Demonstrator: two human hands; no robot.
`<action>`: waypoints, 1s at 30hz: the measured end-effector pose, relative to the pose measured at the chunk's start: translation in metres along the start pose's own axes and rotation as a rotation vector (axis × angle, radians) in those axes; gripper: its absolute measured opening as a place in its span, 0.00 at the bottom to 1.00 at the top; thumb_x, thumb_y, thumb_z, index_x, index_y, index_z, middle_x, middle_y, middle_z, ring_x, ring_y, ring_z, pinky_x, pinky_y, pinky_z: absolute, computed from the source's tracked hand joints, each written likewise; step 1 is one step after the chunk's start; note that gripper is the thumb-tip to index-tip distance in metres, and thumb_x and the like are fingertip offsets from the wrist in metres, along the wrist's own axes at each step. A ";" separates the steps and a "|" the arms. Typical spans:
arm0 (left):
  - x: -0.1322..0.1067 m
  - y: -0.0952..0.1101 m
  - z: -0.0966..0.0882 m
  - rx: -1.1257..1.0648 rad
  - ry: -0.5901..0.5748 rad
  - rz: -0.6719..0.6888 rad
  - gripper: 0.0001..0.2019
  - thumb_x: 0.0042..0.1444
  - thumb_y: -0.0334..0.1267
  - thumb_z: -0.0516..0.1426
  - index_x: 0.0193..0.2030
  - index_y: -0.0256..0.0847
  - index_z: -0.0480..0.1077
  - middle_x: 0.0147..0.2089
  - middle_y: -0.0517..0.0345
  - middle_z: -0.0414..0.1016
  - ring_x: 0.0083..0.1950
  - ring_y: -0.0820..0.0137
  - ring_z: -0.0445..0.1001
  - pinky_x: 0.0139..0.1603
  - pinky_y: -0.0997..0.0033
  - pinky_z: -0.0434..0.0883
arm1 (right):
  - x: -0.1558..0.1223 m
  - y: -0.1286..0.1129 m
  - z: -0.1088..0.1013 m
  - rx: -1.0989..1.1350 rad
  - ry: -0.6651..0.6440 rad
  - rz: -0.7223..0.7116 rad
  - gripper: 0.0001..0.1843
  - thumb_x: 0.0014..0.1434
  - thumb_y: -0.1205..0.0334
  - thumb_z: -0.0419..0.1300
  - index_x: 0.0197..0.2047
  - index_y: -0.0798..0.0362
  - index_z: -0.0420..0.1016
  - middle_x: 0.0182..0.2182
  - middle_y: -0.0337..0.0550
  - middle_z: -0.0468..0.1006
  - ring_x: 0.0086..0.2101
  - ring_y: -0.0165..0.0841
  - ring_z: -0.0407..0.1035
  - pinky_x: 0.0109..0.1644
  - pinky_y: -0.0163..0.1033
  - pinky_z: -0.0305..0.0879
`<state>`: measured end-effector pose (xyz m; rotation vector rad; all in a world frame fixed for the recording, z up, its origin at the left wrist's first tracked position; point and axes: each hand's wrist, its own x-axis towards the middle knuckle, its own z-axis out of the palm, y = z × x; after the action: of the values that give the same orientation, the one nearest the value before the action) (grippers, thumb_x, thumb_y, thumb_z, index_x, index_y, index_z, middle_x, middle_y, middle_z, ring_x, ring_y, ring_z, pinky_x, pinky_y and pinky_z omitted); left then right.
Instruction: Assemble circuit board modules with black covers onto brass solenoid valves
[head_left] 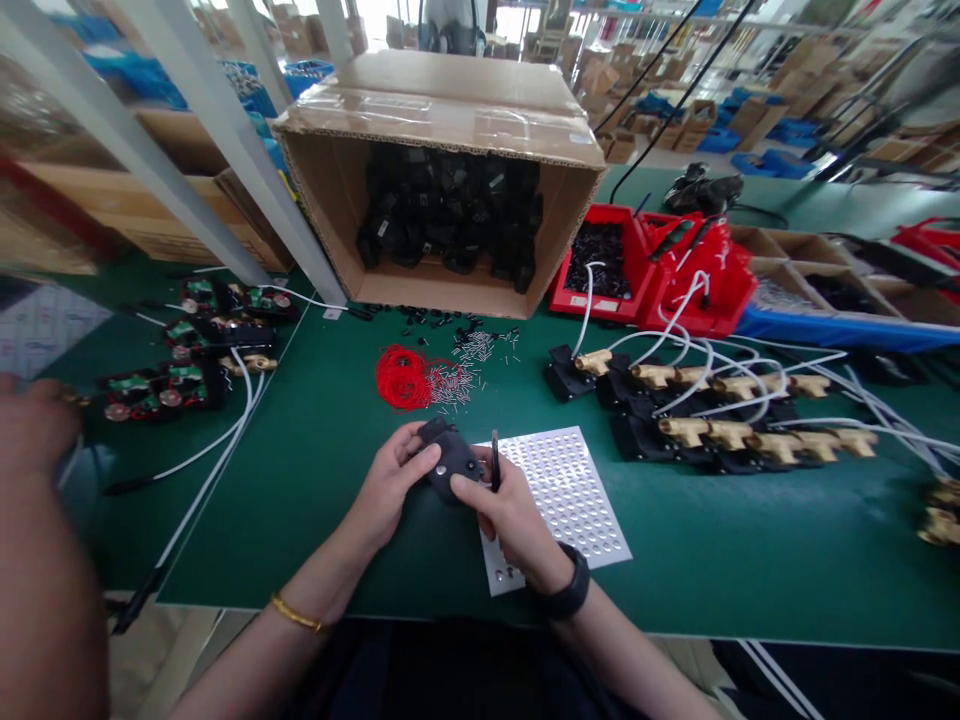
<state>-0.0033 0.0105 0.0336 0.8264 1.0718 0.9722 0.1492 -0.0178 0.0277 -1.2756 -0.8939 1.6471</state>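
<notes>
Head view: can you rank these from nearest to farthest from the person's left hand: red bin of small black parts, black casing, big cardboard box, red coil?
1. Black casing: touching, held in the left hand.
2. Red coil: just beyond the hand.
3. Cardboard box: farther, behind the coil.
4. Red bin: farthest, right of the box.

Left hand and right hand holding a black housing, dotted sheet below the right, red wires beyond, cardboard box behind
</notes>
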 end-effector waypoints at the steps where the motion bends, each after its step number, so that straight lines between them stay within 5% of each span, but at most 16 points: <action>1: 0.002 0.002 0.003 0.013 0.020 -0.007 0.16 0.49 0.41 0.61 0.44 0.37 0.68 0.39 0.54 0.74 0.38 0.71 0.71 0.39 0.75 0.65 | 0.001 0.000 -0.001 0.022 -0.003 0.014 0.23 0.46 0.52 0.66 0.42 0.55 0.68 0.20 0.31 0.66 0.12 0.18 0.50 0.12 0.28 0.43; 8: 0.001 0.011 0.016 0.178 -0.024 0.077 0.20 0.48 0.44 0.62 0.46 0.37 0.67 0.45 0.50 0.73 0.44 0.66 0.70 0.42 0.71 0.66 | -0.007 0.003 -0.005 0.132 -0.059 -0.007 0.25 0.46 0.51 0.66 0.44 0.55 0.67 0.19 0.30 0.64 0.11 0.16 0.47 0.12 0.26 0.42; 12: -0.022 0.027 -0.004 0.456 0.000 0.027 0.26 0.56 0.55 0.50 0.54 0.39 0.64 0.41 0.51 0.72 0.33 0.70 0.67 0.27 0.75 0.63 | -0.017 -0.004 -0.024 0.036 -0.122 -0.099 0.27 0.49 0.52 0.64 0.50 0.53 0.65 0.24 0.33 0.67 0.13 0.18 0.50 0.13 0.27 0.46; 15: -0.040 0.053 -0.043 0.640 0.072 -0.074 0.28 0.59 0.57 0.39 0.53 0.39 0.64 0.27 0.58 0.69 0.22 0.72 0.59 0.20 0.75 0.56 | -0.019 -0.014 -0.050 -0.307 -0.071 -0.352 0.24 0.50 0.59 0.63 0.51 0.50 0.65 0.36 0.43 0.71 0.29 0.30 0.67 0.26 0.32 0.66; 18: -0.039 0.081 -0.078 1.008 0.348 0.079 0.24 0.60 0.54 0.39 0.45 0.40 0.67 0.23 0.59 0.65 0.25 0.70 0.64 0.25 0.74 0.60 | -0.011 -0.013 -0.069 -0.800 0.075 -0.730 0.20 0.55 0.68 0.55 0.52 0.51 0.64 0.47 0.51 0.66 0.45 0.39 0.66 0.42 0.41 0.69; 20: -0.026 0.095 -0.090 1.291 0.501 0.147 0.21 0.61 0.51 0.40 0.45 0.42 0.66 0.27 0.57 0.68 0.29 0.67 0.68 0.28 0.72 0.61 | -0.001 -0.005 -0.071 -1.140 0.095 -0.965 0.21 0.56 0.73 0.49 0.54 0.54 0.62 0.48 0.54 0.66 0.43 0.38 0.68 0.39 0.41 0.70; 22: -0.007 0.100 -0.093 1.481 0.518 0.117 0.19 0.61 0.48 0.40 0.45 0.43 0.67 0.30 0.54 0.71 0.31 0.64 0.70 0.28 0.70 0.62 | 0.008 0.002 -0.067 -1.459 0.035 -1.108 0.21 0.58 0.74 0.47 0.54 0.56 0.62 0.46 0.55 0.69 0.34 0.35 0.70 0.30 0.37 0.69; 26: 0.020 0.091 -0.086 1.598 0.446 0.030 0.18 0.60 0.44 0.41 0.43 0.42 0.68 0.36 0.49 0.74 0.34 0.59 0.72 0.29 0.66 0.64 | 0.007 0.006 -0.057 -1.800 -0.127 -1.149 0.19 0.59 0.73 0.47 0.54 0.56 0.63 0.44 0.53 0.73 0.26 0.31 0.69 0.23 0.35 0.65; 30: 0.029 0.084 -0.070 1.574 0.304 0.312 0.14 0.58 0.42 0.47 0.44 0.40 0.69 0.41 0.50 0.74 0.40 0.60 0.72 0.39 0.64 0.67 | -0.019 0.006 -0.063 -1.801 -0.242 -1.058 0.22 0.59 0.73 0.47 0.58 0.58 0.59 0.48 0.53 0.71 0.28 0.32 0.70 0.22 0.36 0.65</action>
<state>-0.0843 0.0737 0.0806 2.1905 2.0045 0.3133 0.2112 -0.0355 0.0150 -1.0335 -2.7815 -0.2186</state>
